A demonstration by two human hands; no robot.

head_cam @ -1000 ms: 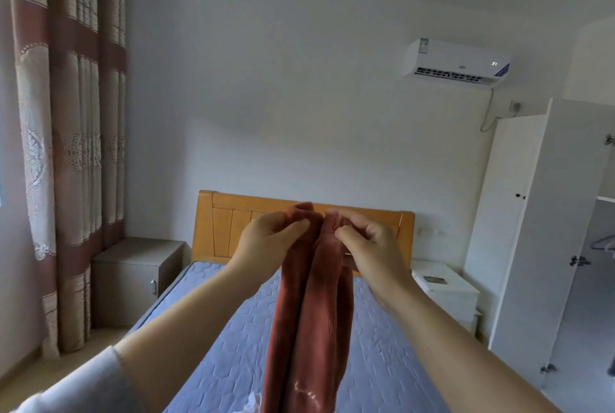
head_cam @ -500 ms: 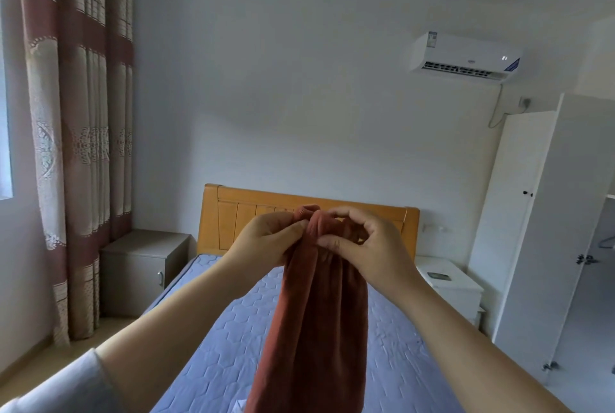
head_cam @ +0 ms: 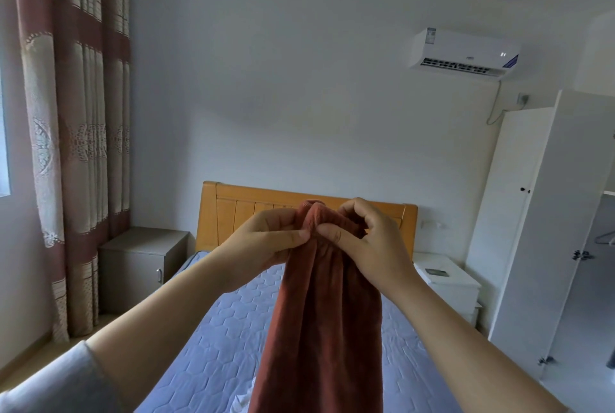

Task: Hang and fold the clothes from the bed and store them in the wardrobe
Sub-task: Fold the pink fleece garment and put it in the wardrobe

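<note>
A rust-red fleece garment [head_cam: 322, 329] hangs in front of me above the bed [head_cam: 206, 359]. My left hand [head_cam: 266, 239] pinches its top edge from the left. My right hand [head_cam: 369, 243] pinches the same edge from the right, thumbs nearly touching. The cloth drops in long folds out of the bottom of the view. A scrap of white cloth [head_cam: 241, 401] lies on the blue quilted mattress beside the garment's lower end. The white wardrobe [head_cam: 532, 229] stands at the right with a door open; a hanger [head_cam: 605, 236] shows inside.
A wooden headboard [head_cam: 233, 209] stands against the far wall. A grey bedside cabinet [head_cam: 139, 263] is at the left, a white one [head_cam: 446, 283] at the right. Patterned curtains [head_cam: 66, 113] hang at the left. An air conditioner [head_cam: 462, 53] is mounted high on the wall.
My hands have drawn closer together at the garment's top edge, bunching it. The view has tilted and shifted a little to the left.
</note>
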